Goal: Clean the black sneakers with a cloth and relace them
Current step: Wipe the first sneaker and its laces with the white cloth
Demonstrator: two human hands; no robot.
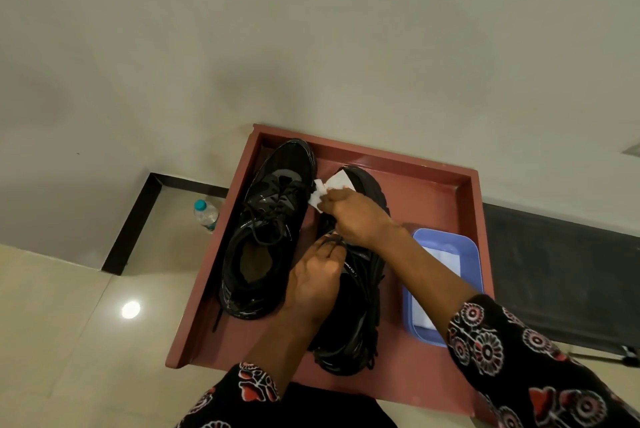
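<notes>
Two black sneakers stand side by side on a reddish-brown tray table (433, 185). The left sneaker (266, 230) is laced and nobody touches it. My right hand (356, 216) grips a white cloth (329, 190) and holds it against the top of the right sneaker (360, 289), near its toe. My left hand (317, 275) grips that sneaker at the tongue, its fingers curled among the black laces. Most of the right sneaker's upper is hidden under my hands.
A pale blue plastic tray (467, 247) with folded white cloths stands on the table's right side. A clear water bottle (206, 214) with a teal cap stands on the tiled floor to the left. The wall runs right behind the table.
</notes>
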